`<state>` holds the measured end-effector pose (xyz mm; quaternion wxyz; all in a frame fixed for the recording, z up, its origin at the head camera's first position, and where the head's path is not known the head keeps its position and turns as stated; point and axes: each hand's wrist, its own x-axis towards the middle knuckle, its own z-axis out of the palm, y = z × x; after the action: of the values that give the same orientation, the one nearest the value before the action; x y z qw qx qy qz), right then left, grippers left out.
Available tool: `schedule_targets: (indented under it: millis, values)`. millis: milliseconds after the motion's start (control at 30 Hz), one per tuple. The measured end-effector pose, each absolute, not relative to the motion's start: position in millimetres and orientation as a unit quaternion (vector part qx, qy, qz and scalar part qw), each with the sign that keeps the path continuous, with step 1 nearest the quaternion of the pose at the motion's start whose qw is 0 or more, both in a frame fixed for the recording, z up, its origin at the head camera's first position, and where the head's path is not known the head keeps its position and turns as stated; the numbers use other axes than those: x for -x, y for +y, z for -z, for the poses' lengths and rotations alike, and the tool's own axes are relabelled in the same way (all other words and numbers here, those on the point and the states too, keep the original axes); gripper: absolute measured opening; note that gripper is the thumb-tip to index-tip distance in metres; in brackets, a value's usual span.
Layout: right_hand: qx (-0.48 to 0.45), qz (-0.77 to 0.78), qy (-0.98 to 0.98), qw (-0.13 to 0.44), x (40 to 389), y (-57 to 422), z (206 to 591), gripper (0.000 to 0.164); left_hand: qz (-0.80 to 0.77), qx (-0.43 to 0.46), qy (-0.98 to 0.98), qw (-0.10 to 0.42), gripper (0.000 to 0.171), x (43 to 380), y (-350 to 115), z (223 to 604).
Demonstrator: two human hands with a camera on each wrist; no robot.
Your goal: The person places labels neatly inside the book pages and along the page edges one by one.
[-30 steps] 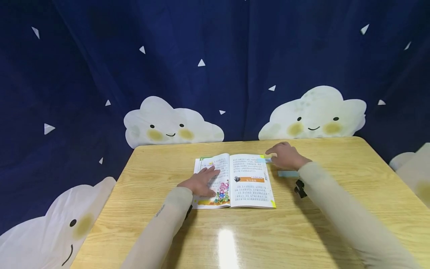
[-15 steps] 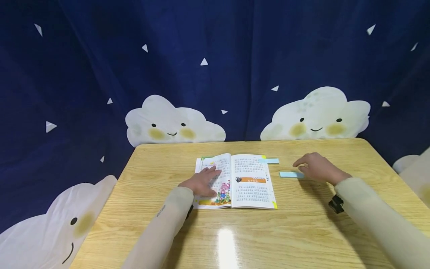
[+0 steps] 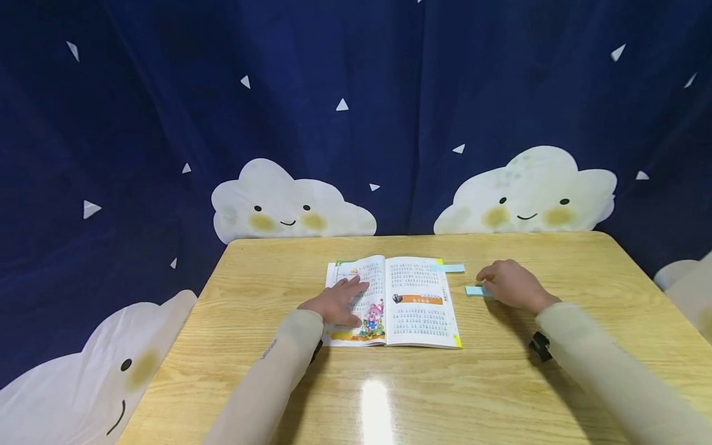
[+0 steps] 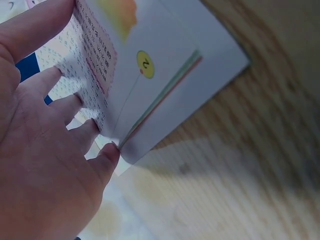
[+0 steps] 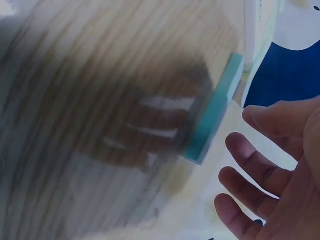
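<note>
An open book with printed text and coloured pictures lies on the table. My left hand rests spread on its left page; in the left wrist view its fingertips touch the paper by the page edges. A light blue sticky strip is on the upper right page and juts past its edge. To the right of the book, my right hand hovers at a pad of blue sticky notes, covering its right end. In the right wrist view, the bent fingertips stand apart from the pad.
The wooden table extends around the book on all sides. Behind it hangs a dark blue curtain with white triangles and smiling clouds. A black wrist strap shows below the right sleeve.
My right hand has left the strip on the page, moved right, then come down and slightly left over the pad. The left hand stays on the left page.
</note>
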<state>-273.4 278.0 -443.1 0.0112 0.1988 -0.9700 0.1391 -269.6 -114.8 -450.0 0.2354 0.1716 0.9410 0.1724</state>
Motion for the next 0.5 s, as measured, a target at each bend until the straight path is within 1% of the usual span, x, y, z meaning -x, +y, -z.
schedule_targets:
  millis: [133, 367, 500]
  values:
    - [-0.179, -0.128, -0.976, 0.003, 273.5, 278.2, 447.5, 0.019, -0.173, -0.172, 0.940, 0.236, 0.085, 269.9, -114.3, 450.7]
    - [-0.151, -0.142, -0.978, -0.035, 276.4, 281.7, 454.4, 0.023, -0.172, -0.178, 0.940, 0.235, 0.085, 269.8, -115.3, 450.8]
    - [-0.142, -0.141, -0.979, -0.032, 278.2, 281.8, 457.6, 0.020, -0.174, -0.173, 0.940, 0.237, 0.085, 269.9, -114.9, 450.9]
